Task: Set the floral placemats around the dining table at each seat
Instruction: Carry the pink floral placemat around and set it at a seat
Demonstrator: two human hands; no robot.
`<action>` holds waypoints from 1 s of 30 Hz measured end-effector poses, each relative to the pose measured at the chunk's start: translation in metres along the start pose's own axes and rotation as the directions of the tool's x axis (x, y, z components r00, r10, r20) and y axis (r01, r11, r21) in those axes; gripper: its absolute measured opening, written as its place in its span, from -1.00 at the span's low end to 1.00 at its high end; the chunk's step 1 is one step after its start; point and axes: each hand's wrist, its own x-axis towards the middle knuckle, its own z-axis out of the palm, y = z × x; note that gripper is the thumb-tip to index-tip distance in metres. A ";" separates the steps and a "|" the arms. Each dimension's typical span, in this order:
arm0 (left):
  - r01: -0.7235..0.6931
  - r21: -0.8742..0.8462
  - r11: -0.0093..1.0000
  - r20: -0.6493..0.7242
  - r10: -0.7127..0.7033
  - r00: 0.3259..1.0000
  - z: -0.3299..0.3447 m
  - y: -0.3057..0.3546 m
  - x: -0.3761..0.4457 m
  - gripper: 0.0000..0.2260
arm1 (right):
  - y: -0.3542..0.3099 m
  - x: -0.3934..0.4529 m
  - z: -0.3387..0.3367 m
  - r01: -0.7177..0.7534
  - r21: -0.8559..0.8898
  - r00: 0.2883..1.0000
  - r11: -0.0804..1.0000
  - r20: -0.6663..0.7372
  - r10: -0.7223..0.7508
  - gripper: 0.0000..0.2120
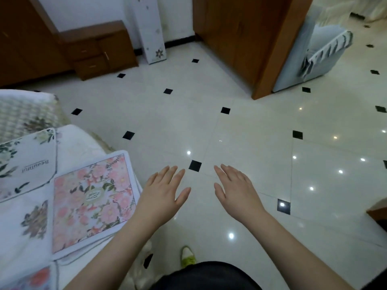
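A pink floral placemat [92, 201] lies on the dining table [31, 222] at the left, its right edge overhanging the table's rim. Behind it lies a white placemat with green leaves [27, 162], and a corner of a third, red-flowered placemat [31, 278] shows at the bottom left. My left hand [165, 193] hovers flat, fingers spread, just right of the pink mat, over the floor. My right hand [234, 189] hovers beside it, also flat and empty. Neither hand touches a mat.
The table wears a white cloth with flower prints. A chair with a checked cushion [25, 114] stands behind it. Glossy tiled floor [251, 143] spreads ahead. Wooden cabinets [100, 53] and a wooden door [236, 42] stand at the back. My green slipper [187, 256] is below.
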 end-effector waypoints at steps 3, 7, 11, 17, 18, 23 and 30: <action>0.023 0.006 1.000 -0.004 -0.023 1.000 -0.007 -0.026 0.020 -0.07 | -0.014 0.038 -0.005 0.043 -0.031 0.999 0.999 -0.002 -0.043 -0.27; 0.045 0.012 0.999 -0.013 -0.045 0.999 -0.012 -0.057 0.044 -0.02 | -0.023 0.077 -0.010 0.060 -0.025 0.998 0.998 -0.023 -0.061 -0.28; 0.101 -0.006 0.995 -0.031 -0.101 0.994 -0.017 -0.075 0.066 -0.10 | -0.028 0.110 -0.013 0.114 -0.016 0.993 0.993 -0.013 -0.114 -0.29; 0.166 0.000 0.986 0.010 -0.166 0.986 -0.017 -0.071 0.107 -0.15 | -0.017 0.173 -0.019 0.211 -0.032 0.977 0.977 0.016 -0.211 -0.33; 0.187 -0.002 0.982 0.012 -0.186 0.982 -0.016 -0.070 0.115 -0.19 | -0.014 0.186 -0.019 0.232 -0.040 0.973 0.972 0.020 -0.231 -0.35; 0.324 -0.029 0.946 -0.021 -0.324 0.946 -0.025 -0.061 0.153 -0.06 | 0.001 0.244 -0.030 0.357 -0.102 0.934 0.929 0.024 -0.356 -0.48; 0.531 -0.014 0.847 -0.070 -0.531 0.844 -0.031 -0.066 0.169 -0.38 | -0.003 0.311 -0.032 0.538 -0.115 0.843 0.835 0.073 -0.533 -0.49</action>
